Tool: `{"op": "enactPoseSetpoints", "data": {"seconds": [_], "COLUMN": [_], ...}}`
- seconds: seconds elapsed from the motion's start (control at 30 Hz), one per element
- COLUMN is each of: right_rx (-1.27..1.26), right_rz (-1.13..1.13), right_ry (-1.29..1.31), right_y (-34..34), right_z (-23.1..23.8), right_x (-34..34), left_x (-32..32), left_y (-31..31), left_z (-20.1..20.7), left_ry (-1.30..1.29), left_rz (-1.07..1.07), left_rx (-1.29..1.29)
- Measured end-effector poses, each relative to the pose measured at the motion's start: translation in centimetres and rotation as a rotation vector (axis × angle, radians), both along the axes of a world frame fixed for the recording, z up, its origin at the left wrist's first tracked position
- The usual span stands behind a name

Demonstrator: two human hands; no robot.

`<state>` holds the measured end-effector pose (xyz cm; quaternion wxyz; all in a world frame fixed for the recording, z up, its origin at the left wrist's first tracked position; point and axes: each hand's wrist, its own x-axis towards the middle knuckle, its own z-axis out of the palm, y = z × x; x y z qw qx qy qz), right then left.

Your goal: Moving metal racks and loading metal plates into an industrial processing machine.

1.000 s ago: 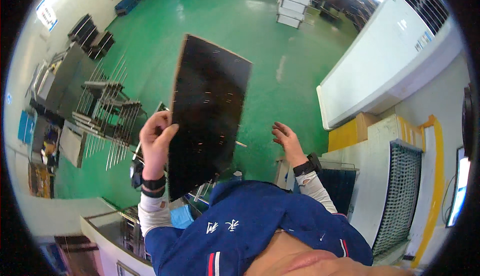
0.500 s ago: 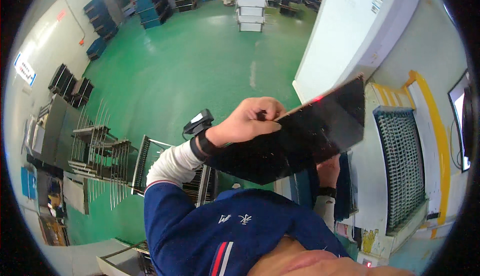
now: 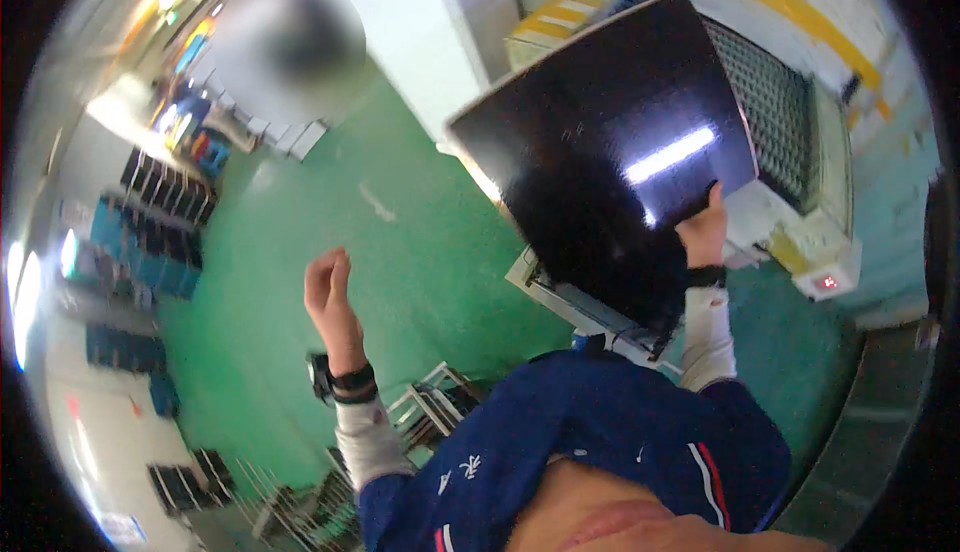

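Observation:
A large glossy black panel point(image 3: 600, 142) stands tilted in front of me on the right, a bright light reflected in its face. At its lower right edge my right hand point(image 3: 703, 232) is closed on it, thumb over the face and the other fingers mostly hidden behind. My left hand point(image 3: 335, 297) is raised over the floor on the left, away from the panel. Its fingers are curled together, with nothing seen in them. A wristband with a small black device point(image 3: 320, 377) is on the left wrist.
Behind the panel is a machine with a ridged roller conveyor point(image 3: 770, 102) and a yellow-striped frame point(image 3: 570, 12). Metal racks point(image 3: 435, 402) stand low by my left arm. Stacked blue and black crates point(image 3: 150, 242) line the far left. A white cabinet point(image 3: 410, 42) rises ahead.
My left hand has let go of the panel and moved left. The panel has swung to the right and turned its face up in my right hand. The view has turned right.

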<state>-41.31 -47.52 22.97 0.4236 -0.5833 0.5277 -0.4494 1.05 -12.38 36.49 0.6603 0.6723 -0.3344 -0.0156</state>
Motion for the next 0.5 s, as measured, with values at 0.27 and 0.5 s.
{"op": "enactPoseSetpoints", "data": {"seconds": [0.27,0.5], "right_rx": [-0.078,0.047], "right_rz": [-0.150,-0.163], "right_ry": [-0.581,-0.999], "right_y": [-8.4,-21.4], "right_z": [-7.4,-11.9], "right_x": [-8.1,-10.5], "left_x": [-1.7,-6.9], "left_y": [12.0,11.3], "left_z": [-16.3,-21.2], "left_ry": [0.611,0.836], "left_rz": [0.108,0.167], "left_rx": [-0.043,0.043]}}
